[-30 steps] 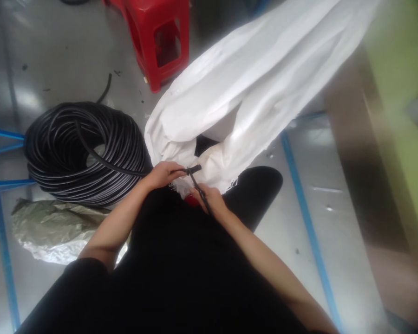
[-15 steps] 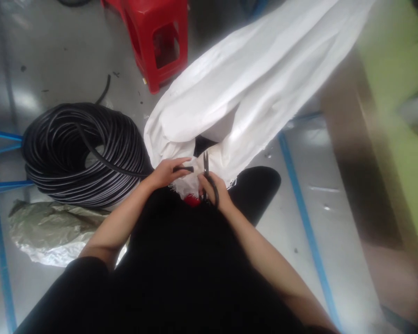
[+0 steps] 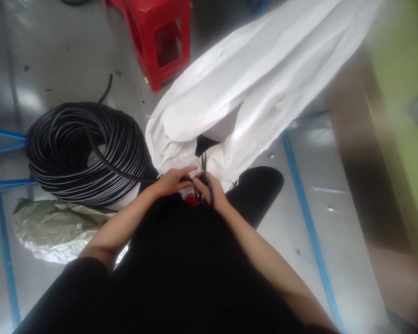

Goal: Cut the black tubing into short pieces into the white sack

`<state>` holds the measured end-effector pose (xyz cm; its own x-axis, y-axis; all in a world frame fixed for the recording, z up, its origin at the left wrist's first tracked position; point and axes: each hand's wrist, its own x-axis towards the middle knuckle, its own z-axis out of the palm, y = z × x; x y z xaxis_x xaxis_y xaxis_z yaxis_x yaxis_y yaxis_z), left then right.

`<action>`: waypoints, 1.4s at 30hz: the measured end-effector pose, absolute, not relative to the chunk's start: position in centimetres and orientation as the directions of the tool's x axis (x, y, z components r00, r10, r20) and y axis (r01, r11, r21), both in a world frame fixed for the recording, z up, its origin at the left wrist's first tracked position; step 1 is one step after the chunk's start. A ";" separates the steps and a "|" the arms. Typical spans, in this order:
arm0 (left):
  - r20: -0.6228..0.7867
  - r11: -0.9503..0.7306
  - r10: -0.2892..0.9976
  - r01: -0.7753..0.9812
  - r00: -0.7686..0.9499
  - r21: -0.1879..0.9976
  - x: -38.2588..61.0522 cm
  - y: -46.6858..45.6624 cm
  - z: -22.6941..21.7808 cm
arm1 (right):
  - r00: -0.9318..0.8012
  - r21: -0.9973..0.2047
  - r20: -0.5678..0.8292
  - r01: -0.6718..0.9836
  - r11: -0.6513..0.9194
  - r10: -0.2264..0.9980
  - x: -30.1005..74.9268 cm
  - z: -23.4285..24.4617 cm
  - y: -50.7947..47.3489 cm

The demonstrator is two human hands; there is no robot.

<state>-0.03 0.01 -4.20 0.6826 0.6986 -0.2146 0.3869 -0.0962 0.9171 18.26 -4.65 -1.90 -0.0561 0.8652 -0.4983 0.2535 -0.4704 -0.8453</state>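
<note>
Right over the frayed near edge of the white fabric (image 3: 251,93), which runs off past the top of the view, both hands have come together at the end of the black cable (image 3: 125,175). Left hand (image 3: 170,181) has it pinched between thumb and fingers, index finger sticking out straight. Right hand (image 3: 214,188) is wrapped around the handles of the scissors (image 3: 204,164), blades pointing up and away, tips barely apart. So what's different: a second ago those blades were across the cable just short of its tip, then they swung clear, and now the right fingertips are right at the cable end instead. I'd read that as the snipping being on hold, with the fingers working the end for the moment, scissors kept in the palm. Can't tell whether the right fingertips are actually pinching the tip or just touching it, and the cut face is hidden, so no idea how clean it is. The cable itself loops back left to the big coil (image 3: 80,185) on the left side of the floor (image 3: 55,55), with a crumpled plastic bag (image 3: 62,227) just below it and a red stool (image 3: 149,18) up by the floor's far edge.
</note>
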 end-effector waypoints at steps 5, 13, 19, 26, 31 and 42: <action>-0.252 -0.136 0.677 0.454 0.692 0.880 -0.6 0.1 -4.3 | -0.002 -0.865 -0.460 0.226 -0.448 0.888 18.5 -2.5 -5.0; -0.259 -0.174 0.781 0.596 0.569 0.784 -1.7 0.8 -3.5 | 0.009 -0.859 -0.474 0.213 -0.465 0.880 19.1 -2.9 -5.4; -0.231 -0.126 0.878 0.667 0.420 0.735 -1.2 1.7 -3.0 | -0.128 -0.780 -0.497 0.499 -0.378 0.858 19.4 -2.7 -6.6; -0.246 -0.134 0.860 0.663 0.447 0.737 -0.3 1.3 -2.9 | -0.182 -0.681 -0.492 0.690 -0.245 0.852 18.9 -3.3 -6.4; -0.276 -0.124 0.830 0.642 0.485 0.757 0.6 0.8 -2.5 | -0.188 -0.663 -0.486 0.716 -0.220 0.854 18.8 -3.5 -6.1; -0.277 -0.062 0.816 0.552 0.508 0.832 -0.2 1.3 -3.4 | -0.139 -0.718 -0.408 0.659 -0.223 0.902 18.5 -3.2 -6.5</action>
